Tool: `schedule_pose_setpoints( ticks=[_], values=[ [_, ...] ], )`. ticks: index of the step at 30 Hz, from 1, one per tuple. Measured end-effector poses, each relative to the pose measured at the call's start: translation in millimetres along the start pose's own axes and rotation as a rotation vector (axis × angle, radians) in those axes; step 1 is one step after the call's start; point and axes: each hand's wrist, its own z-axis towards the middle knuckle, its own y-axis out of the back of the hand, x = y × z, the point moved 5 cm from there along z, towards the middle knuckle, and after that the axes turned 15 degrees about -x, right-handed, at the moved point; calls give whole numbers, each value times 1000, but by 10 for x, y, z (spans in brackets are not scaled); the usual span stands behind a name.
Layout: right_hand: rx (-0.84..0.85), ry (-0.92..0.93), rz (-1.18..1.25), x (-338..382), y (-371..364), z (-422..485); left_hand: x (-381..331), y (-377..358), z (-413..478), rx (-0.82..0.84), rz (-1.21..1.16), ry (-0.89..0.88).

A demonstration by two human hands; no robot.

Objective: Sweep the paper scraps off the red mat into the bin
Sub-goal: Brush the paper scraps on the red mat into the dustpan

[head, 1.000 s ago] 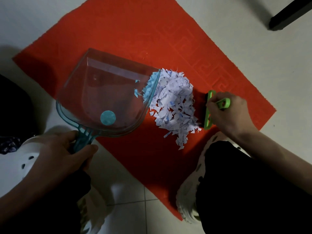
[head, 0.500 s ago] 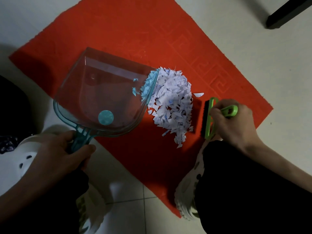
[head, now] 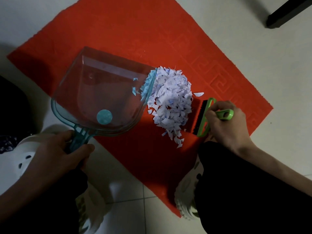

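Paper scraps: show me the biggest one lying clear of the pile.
The white scrap by the far end of the brush; it lies separate on the red mat, while the rest are heaped against the dustpan.

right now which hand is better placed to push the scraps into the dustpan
Right hand: it holds the brush just beside the paper pile, while the left hand holds the dustpan.

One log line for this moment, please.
left hand grips dustpan handle | right hand grips brush | scraps piled on mat at dustpan lip, few inside
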Motion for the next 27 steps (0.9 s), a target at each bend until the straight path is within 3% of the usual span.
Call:
schedule_pose_setpoints(
  ticks=[5,11,16,19,22,27],
  values=[
    [81,12,38,32,-129,-65,-6,10,-9,-11,13,-15],
    [-25,67,177,99,114,35,20,11,1,-4,-9,15],
    [274,132,397,241,108,-17,56,19,5,13,-1,-2],
    [446,265,284,315,33,-72,59,47,14,0,-35,26],
    [626,259,254,303,-23,-125,73,61,18,0,-44,36],
    [796,362,95,295,-128,-209,78,38,10,27,-56,53]
  ],
)
